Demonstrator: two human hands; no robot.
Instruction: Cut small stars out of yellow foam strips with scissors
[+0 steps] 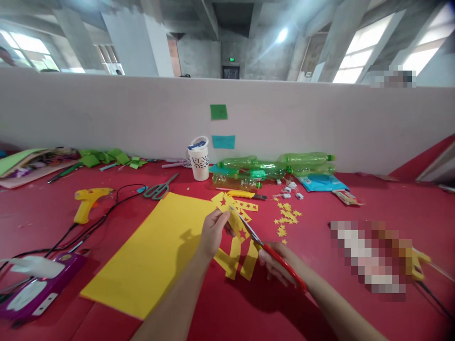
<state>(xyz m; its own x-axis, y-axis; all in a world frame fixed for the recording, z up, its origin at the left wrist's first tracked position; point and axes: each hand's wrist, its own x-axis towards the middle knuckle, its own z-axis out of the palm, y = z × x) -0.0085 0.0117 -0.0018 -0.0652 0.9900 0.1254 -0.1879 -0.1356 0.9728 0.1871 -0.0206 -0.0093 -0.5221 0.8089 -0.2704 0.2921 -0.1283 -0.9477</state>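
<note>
My left hand [213, 232] pinches a yellow paper strip [239, 226] that has a star-shaped hole in it. In my right hand [280, 265] is a pair of red-handled scissors [284, 266], its blades lying along the strip's right edge. Whether the blades are parted is hard to make out. Below the hands lie plain yellow strips [232, 260]. Behind them are star-punched offcuts [249, 206] and a yellow utility knife [241, 194]. Small yellow stars [287, 215] are scattered to the right. A large yellow sheet [149, 255] lies left of my left hand.
Green plastic bottles [270, 169] and a white cup [199, 161] stand or lie by the partition [142, 118]. Grey scissors [158, 189], a yellow glue gun [88, 201] with cables and a purple power strip [39, 284] are at left. A blue packet [323, 183] lies at right.
</note>
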